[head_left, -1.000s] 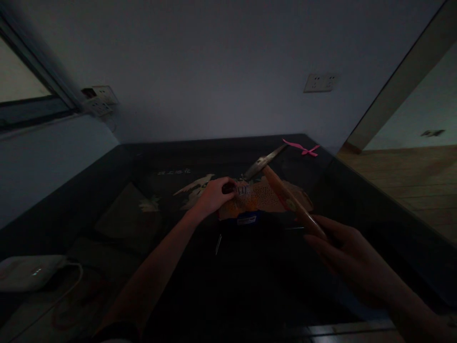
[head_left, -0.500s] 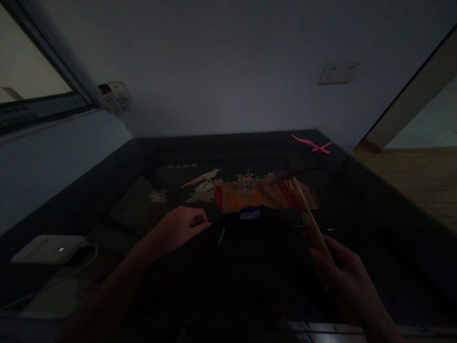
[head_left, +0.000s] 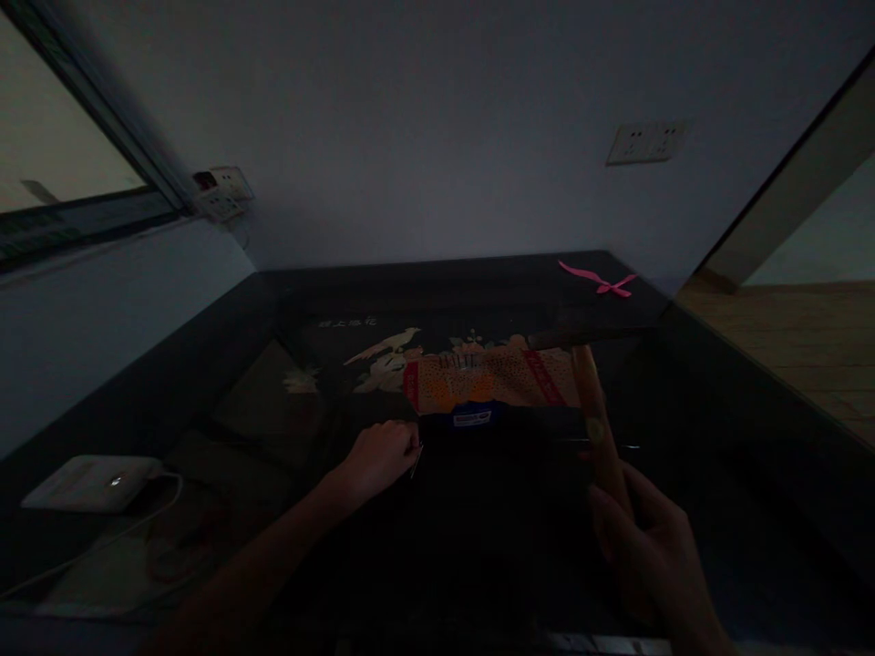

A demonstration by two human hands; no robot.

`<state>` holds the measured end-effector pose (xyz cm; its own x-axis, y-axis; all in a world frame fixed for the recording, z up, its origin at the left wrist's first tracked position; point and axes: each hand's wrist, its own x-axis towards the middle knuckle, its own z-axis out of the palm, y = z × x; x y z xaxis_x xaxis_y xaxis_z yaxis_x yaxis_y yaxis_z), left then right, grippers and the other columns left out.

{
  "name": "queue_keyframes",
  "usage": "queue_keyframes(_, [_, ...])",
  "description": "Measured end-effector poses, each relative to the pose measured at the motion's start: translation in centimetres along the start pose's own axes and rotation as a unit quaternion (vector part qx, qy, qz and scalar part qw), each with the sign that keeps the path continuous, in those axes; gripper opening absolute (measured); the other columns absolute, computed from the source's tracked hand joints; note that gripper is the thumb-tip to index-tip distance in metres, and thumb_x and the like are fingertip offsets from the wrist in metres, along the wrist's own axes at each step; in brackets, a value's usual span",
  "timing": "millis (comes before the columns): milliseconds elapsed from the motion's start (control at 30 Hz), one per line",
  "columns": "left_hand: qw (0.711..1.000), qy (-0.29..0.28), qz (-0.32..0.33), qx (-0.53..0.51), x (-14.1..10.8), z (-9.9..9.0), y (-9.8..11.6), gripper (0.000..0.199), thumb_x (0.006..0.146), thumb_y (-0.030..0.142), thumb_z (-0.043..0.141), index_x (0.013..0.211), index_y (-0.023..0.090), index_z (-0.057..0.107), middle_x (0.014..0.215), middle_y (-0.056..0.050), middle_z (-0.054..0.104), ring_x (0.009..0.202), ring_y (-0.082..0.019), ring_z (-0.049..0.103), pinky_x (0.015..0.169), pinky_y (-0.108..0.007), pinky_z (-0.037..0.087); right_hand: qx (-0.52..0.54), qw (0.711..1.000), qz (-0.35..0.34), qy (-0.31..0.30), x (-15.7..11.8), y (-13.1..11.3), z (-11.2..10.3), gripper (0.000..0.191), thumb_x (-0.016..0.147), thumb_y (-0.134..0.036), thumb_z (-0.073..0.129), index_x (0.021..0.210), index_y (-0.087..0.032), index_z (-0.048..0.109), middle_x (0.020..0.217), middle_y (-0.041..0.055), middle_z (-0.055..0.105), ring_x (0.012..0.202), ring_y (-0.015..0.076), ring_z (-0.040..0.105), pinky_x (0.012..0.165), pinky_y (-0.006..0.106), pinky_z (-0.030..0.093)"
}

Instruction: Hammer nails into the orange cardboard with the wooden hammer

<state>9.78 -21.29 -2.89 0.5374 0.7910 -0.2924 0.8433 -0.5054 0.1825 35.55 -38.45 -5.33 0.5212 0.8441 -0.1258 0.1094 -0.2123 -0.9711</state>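
My right hand [head_left: 649,538] is wrapped round the wooden handle of a hammer [head_left: 594,415], which is held upright. Its dark head lies across the top, hard to see in the dim light. My left hand [head_left: 386,451] is closed, low over the dark tabletop, its fingertips at thin shiny metal pins that look like nails [head_left: 416,461]. Whether the fingers grip one is hidden. Just beyond, an orange patterned packet [head_left: 492,378] with red bands lies flat, a blue label [head_left: 473,415] at its near edge.
A white power bank or similar box [head_left: 96,481] with a cable lies at left. The glossy dark table [head_left: 437,556] carries a bird-and-flower picture. At the far right corner sits a pink ribbon [head_left: 605,284], with wall sockets [head_left: 646,143] above.
My left hand has moved right and slightly nearer, to the thin metal pins, and its fingers have curled in. The hammer in my right hand has swung a little more upright.
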Motion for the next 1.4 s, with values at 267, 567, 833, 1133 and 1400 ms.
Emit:
queue_keyframes(267, [0.997,-0.012,-0.023,0.071,0.2,0.1,0.7,0.020,0.082,0.019,0.044,0.086,0.018,0.063,0.092,-0.010,0.068,0.078,-0.022,0.065,0.062,-0.028,0.044,0.021,1.000,0.019,0.009,-0.4,-0.2,0.3,0.046,0.074,-0.048,0.066,0.110,-0.020,0.060,0.052,-0.0068,0.045,0.041,0.0112,0.041,0.038,0.022,0.032])
queue_keyframes(567, [1.000,-0.004,-0.006,0.029,-0.6,-1.0,-0.2,0.018,0.077,0.014,0.049,0.089,0.018,0.061,0.090,-0.007,0.068,0.077,-0.019,0.064,0.062,-0.026,0.042,0.014,0.999,0.029,0.002,-0.1,0.9,0.0,0.050,0.073,-0.048,0.067,0.112,-0.019,0.060,0.053,-0.0065,0.047,0.043,0.0114,0.042,0.037,0.022,0.034])
queue_keyframes(833, [0.943,0.086,0.268,-0.178,-1.4,-6.7,0.8,0.012,0.082,0.024,0.055,0.088,0.019,0.064,0.084,0.000,0.067,0.076,-0.012,0.061,0.072,-0.022,0.046,0.010,0.999,0.034,-0.003,0.0,0.8,0.0,0.054,0.072,-0.048,0.067,0.115,-0.016,0.060,0.055,-0.0051,0.049,0.042,0.0117,0.044,0.036,0.022,0.037])
queue_keyframes(1133, [0.864,0.288,0.246,-0.332,9.1,-7.3,4.0,0.006,0.078,0.020,0.062,0.081,0.015,0.063,0.083,-0.003,0.068,0.078,-0.012,0.063,0.076,-0.025,0.050,-0.019,1.000,-0.016,0.015,0.4,1.2,-0.1,0.047,0.074,-0.045,0.066,0.111,-0.018,0.063,0.066,-0.0008,0.060,0.051,0.0141,0.052,0.041,0.022,0.042])
queue_keyframes(1400, [0.868,0.258,0.239,-0.351,10.4,-5.1,3.9,0.002,0.077,0.017,0.062,0.079,0.015,0.061,0.079,-0.001,0.067,0.075,-0.012,0.063,0.073,-0.025,0.052,0.008,1.000,0.011,0.004,0.0,0.4,0.4,0.050,0.077,-0.048,0.063,0.116,-0.017,0.060,0.056,-0.0042,0.052,0.044,0.0127,0.045,0.038,0.022,0.036])
